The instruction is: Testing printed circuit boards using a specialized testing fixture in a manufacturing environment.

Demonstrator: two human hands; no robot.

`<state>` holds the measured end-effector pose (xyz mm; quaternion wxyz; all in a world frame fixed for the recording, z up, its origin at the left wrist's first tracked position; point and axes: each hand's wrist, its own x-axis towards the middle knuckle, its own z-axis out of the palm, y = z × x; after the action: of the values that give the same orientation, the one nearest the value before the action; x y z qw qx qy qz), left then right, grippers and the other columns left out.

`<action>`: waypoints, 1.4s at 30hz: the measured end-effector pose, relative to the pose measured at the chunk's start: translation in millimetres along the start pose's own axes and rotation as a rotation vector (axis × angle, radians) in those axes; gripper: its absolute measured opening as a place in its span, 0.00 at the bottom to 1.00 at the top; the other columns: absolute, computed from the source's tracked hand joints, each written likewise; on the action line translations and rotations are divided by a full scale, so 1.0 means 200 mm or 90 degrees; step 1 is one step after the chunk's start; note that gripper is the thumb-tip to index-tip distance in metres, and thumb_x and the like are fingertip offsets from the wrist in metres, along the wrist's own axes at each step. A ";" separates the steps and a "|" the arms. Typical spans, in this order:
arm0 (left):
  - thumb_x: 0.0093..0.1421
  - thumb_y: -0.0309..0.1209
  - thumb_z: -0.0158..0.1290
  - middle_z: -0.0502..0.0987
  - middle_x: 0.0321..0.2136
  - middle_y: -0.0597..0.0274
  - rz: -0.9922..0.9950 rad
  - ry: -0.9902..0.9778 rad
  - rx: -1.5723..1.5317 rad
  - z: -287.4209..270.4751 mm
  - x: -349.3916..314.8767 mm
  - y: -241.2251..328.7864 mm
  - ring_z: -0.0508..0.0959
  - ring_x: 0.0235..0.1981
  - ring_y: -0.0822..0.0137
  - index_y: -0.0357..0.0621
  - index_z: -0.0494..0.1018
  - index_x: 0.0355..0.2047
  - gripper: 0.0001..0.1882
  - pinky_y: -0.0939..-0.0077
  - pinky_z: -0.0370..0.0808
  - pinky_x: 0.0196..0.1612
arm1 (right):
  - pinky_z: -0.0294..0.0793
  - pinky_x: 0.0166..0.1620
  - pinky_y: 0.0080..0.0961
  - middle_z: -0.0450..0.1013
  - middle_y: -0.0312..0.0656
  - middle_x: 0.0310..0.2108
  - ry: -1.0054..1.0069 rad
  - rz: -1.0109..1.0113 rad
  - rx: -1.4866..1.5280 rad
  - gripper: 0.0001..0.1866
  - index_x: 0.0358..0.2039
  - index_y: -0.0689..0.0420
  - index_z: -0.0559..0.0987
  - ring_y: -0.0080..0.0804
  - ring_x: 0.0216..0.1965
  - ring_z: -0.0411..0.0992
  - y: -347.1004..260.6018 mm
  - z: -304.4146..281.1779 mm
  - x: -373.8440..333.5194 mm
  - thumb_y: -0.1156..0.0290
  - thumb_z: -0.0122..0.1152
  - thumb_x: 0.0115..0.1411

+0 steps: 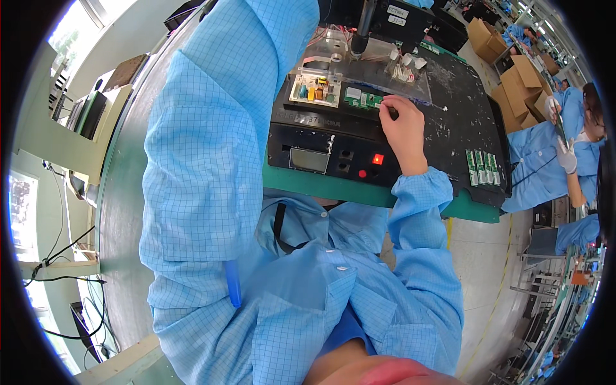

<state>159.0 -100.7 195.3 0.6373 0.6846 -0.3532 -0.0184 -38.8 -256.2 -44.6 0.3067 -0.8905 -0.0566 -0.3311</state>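
Note:
My right hand is closed in a pinch at the right end of a small green circuit board. The board lies on a black test fixture, and my fingers hide its right end. Just left of it, a pale circuit board with orange, yellow and teal parts sits on the same fixture. My left arm, in a blue checked sleeve, reaches up past the top edge of the picture. The left hand itself is out of sight.
A clear plastic plate with wires and white connectors lies behind the fixture, under a dark post. The front panel has a small display and a lit red button. Several green boards lie at right, near a gloved co-worker.

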 end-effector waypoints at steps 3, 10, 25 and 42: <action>0.54 0.27 0.54 0.71 0.19 0.65 -0.009 0.010 0.008 0.00 -0.01 0.01 0.69 0.21 0.70 0.43 0.74 0.22 0.05 0.73 0.62 0.24 | 0.77 0.45 0.32 0.80 0.47 0.39 0.055 -0.059 -0.024 0.06 0.34 0.63 0.82 0.45 0.40 0.79 0.00 0.02 -0.02 0.78 0.63 0.54; 0.57 0.25 0.53 0.74 0.22 0.63 0.243 -0.016 0.063 0.06 -0.25 0.12 0.73 0.26 0.68 0.38 0.75 0.27 0.04 0.72 0.67 0.30 | 0.78 0.44 0.32 0.80 0.48 0.35 0.039 -0.212 0.153 0.08 0.31 0.64 0.82 0.43 0.38 0.79 -0.33 -0.16 -0.36 0.84 0.65 0.48; 0.52 0.11 0.48 0.68 0.56 0.42 0.622 -0.003 0.424 0.14 -0.77 -0.22 0.68 0.60 0.41 0.40 0.67 0.51 0.25 0.55 0.68 0.60 | 0.76 0.47 0.33 0.79 0.46 0.38 0.065 -0.176 0.073 0.08 0.33 0.62 0.82 0.43 0.42 0.77 -0.19 -0.32 -0.22 0.84 0.64 0.51; 0.54 0.26 0.54 0.80 0.48 0.62 0.146 -0.289 0.558 0.23 -0.84 -0.38 0.79 0.48 0.53 0.52 0.60 0.64 0.35 0.56 0.78 0.45 | 0.55 0.63 0.48 0.67 0.51 0.60 -0.031 -0.240 -0.160 0.42 0.68 0.62 0.57 0.60 0.66 0.53 -0.21 -0.29 0.15 0.68 0.64 0.54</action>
<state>47.1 -60.7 47.5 0.1951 0.8231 -0.5307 0.0533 -61.4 -259.7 29.9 0.1245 -0.9033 -0.1876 -0.3651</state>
